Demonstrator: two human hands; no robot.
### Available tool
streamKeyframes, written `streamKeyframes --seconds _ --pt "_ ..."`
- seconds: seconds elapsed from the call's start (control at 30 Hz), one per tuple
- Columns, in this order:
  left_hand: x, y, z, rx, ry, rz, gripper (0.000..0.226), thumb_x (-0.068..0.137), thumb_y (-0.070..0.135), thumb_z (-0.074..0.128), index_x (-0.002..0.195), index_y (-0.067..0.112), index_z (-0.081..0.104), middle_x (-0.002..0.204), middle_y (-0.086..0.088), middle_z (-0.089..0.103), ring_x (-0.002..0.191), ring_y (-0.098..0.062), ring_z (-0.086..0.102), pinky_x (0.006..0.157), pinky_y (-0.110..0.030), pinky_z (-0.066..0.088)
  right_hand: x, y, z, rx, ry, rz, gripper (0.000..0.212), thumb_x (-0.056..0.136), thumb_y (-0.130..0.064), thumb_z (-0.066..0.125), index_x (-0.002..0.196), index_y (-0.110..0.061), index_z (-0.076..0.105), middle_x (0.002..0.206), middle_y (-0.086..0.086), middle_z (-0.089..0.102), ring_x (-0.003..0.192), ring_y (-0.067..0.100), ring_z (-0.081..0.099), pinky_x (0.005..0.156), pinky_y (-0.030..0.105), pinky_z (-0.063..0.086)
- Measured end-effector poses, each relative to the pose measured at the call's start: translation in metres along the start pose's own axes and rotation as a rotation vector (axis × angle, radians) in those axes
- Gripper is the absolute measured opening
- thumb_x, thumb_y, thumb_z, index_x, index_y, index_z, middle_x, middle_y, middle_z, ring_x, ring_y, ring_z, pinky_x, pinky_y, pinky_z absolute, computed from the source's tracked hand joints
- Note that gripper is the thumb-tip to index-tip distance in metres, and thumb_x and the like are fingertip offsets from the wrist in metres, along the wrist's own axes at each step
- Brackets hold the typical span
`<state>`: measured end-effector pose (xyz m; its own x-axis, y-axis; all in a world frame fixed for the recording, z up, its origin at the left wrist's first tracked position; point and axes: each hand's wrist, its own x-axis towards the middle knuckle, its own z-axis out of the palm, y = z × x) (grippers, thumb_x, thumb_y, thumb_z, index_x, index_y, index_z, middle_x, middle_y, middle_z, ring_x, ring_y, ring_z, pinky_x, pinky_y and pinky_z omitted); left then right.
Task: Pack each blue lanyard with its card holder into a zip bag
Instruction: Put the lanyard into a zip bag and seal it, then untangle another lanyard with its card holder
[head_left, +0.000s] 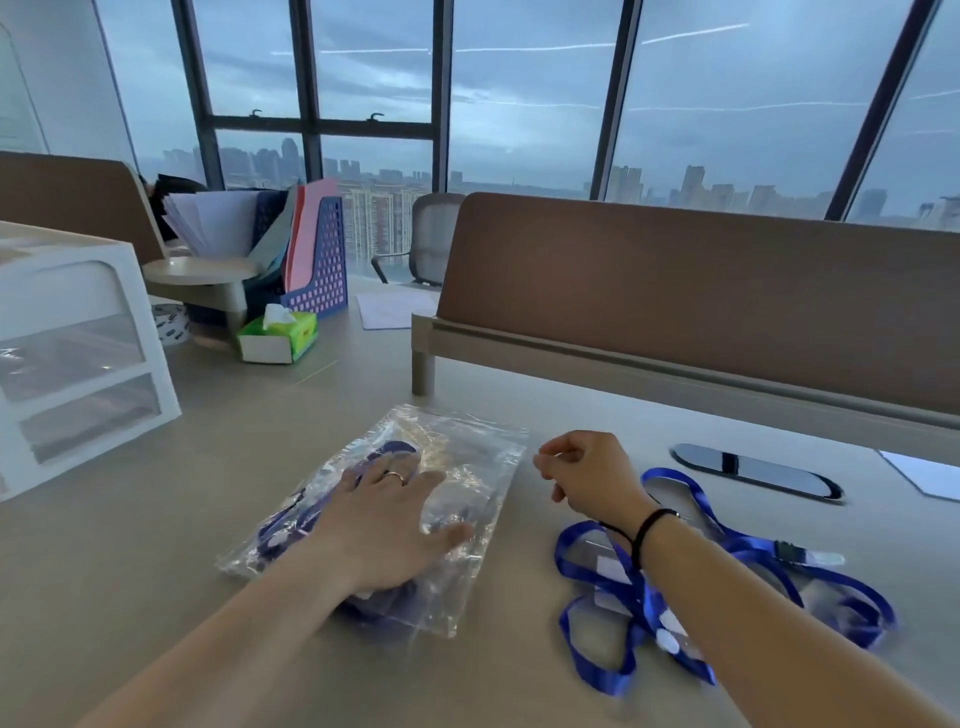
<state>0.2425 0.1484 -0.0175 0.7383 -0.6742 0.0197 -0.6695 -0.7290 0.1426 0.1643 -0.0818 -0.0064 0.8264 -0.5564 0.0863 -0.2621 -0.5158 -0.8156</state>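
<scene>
One zip bag (467, 467) under flat left-hand fingers (415, 480), right fingers (558, 460) curled empty beside it

left hand (387, 525) flat, right hand (587, 473) curled

We are in a high-rise office. Tall dark-framed windows (519, 104) look out over a city skyline under grey cloud. We sit at a pale desk (182, 519) with a brown partition screen (701, 291), a cable port (756, 472), a blue file holder (319, 270) stuffed with papers, a white drawer unit (78, 353) and a mesh office chair (431, 234) beyond.
</scene>
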Motion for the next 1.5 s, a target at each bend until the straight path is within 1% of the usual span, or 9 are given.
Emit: streamKeyframes --seconds 0.17,0.33,0.57,0.63,0.7,0.8,1.03,1.3,1.5 --pt "-0.013 0.066 -0.006 -0.135 0.169 0.159 0.060 0.090 0.067 0.045 0.142 0.035 0.045 0.153 0.012 0.041 0.143 -0.014 0.032 0.117 -0.035 0.026 -0.059 0.011 -0.055 -0.043 0.037 -0.110 0.002 0.089 -0.024 0.071 0.087 -0.024 0.071 0.080 -0.004 0.074 0.065 0.009 0.069 0.059 0.018 0.054" --pt "-0.029 0.136 0.009 -0.303 0.138 0.258 0.041 0.088 0.057 0.053 0.122 0.035 0.062 0.119 0.015 0.064 0.108 -0.011 0.060 0.089 -0.033 0.052 -0.110 0.044 -0.104 -0.156 0.116 -0.088 0.004 0.087 -0.025 0.072 0.084 -0.027 0.071 0.080 -0.010 0.072 0.076 0.003 0.067 0.071 0.019 0.055" --pt "-0.048 0.194 0.042 -0.330 0.118 0.373 0.030 0.088 0.050 0.055 0.110 0.030 0.061 0.115 0.013 0.064 0.092 -0.003 0.056 0.080 -0.026 0.046 -0.172 0.091 -0.145 -0.344 0.078 -0.066 0.006 0.088 -0.032 0.068 0.094 -0.035 0.067 0.092 -0.021 0.066 0.086 -0.002 0.061 0.074 0.014 0.047" --pt "-0.052 0.204 0.049 -0.296 0.131 0.394 0.038 0.088 0.053 0.056 0.119 0.031 0.062 0.126 0.016 0.062 0.111 -0.004 0.057 0.094 -0.027 0.046 -0.187 0.104 -0.147 -0.447 0.057 -0.092 0.012 0.088 -0.034 0.065 0.100 -0.036 0.068 0.102 -0.021 0.064 0.096 0.001 0.058 0.081 0.016 0.045" --pt "-0.053 0.208 0.055 -0.245 0.151 0.412 0.045 0.089 0.056 0.056 0.125 0.030 0.062 0.138 0.015 0.056 0.130 -0.006 0.048 0.110 -0.028 0.031 -0.197 0.116 -0.147 -0.541 0.061 -0.143 0.020 0.089 -0.037 0.061 0.109 -0.036 0.067 0.112 -0.020 0.063 0.108 0.006 0.053 0.092 0.022 0.041" --pt "-0.055 0.207 0.062 -0.214 0.188 0.414 0.050 0.090 0.060 0.052 0.129 0.031 0.061 0.147 0.013 0.050 0.138 -0.005 0.039 0.115 -0.027 0.022 -0.205 0.130 -0.145 -0.580 0.040 -0.191 0.029 0.092 -0.045 0.054 0.120 -0.040 0.060 0.125 -0.024 0.058 0.122 0.003 0.047 0.102 0.023 0.032" --pt "-0.068 0.198 0.058 -0.217 0.185 0.391 0.061 0.083 0.073 0.038 0.125 0.035 0.060 0.132 0.017 0.058 0.131 -0.004 0.044 0.120 -0.027 0.019 -0.206 0.129 -0.138 -0.683 0.021 -0.232 0.049 0.089 -0.070 0.036 0.127 -0.044 0.051 0.124 -0.023 0.050 0.122 0.005 0.044 0.109 0.027 0.024" --pt "-0.071 0.201 0.050 -0.280 0.101 0.578 0.041 0.083 0.062 0.058 0.115 0.039 0.067 0.121 0.033 0.061 0.114 0.018 0.047 0.120 -0.027 0.018 -0.208 0.130 -0.140 -0.658 0.053 -0.160 0.053 0.084 -0.076 0.039 0.125 -0.044 0.051 0.124 -0.020 0.047 0.123 0.006 0.042 0.107 0.027 0.027" --pt "-0.076 0.200 0.045 -0.417 -0.009 0.649 0.032 0.082 0.045 0.071 0.114 0.040 0.070 0.109 0.038 0.061 0.105 0.013 0.057 0.091 -0.014 0.047 -0.209 0.127 -0.140 -0.657 0.047 -0.150 0.050 0.087 -0.072 0.042 0.127 -0.042 0.051 0.129 -0.021 0.049 0.125 0.007 0.042 0.108 0.029 0.028"
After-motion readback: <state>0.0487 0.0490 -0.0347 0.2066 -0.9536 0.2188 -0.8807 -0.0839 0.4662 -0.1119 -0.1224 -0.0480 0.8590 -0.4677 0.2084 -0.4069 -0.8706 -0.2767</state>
